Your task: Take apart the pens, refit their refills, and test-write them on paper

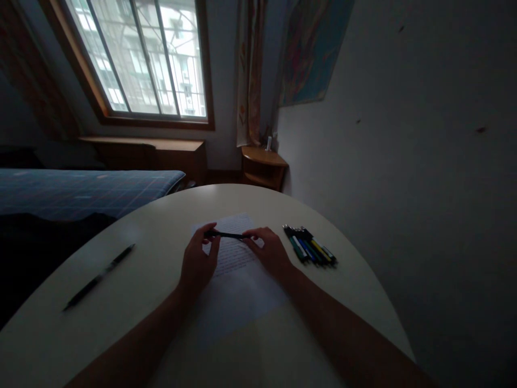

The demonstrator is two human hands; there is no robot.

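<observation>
Both my hands hold one thin black pen [226, 235] level above a sheet of lined paper [236, 272] on a round white table [161, 226]. My left hand [197, 262] pinches the pen's left end with thumb and fingers. At the pen's right end, my right hand [270, 251] grips it with closed fingers. A bunch of several pens [310, 246] with green, blue and yellow barrels lies just right of my right hand. Another black pen [100, 276] lies alone far to the left on the table.
A bed with a blue checked cover [81, 191] stands left of the table. Behind are a barred window [141, 56], a wooden ledge [149, 145], a small corner shelf [264, 161] and a curtain [250, 70]. A grey wall [404, 151] is close on the right.
</observation>
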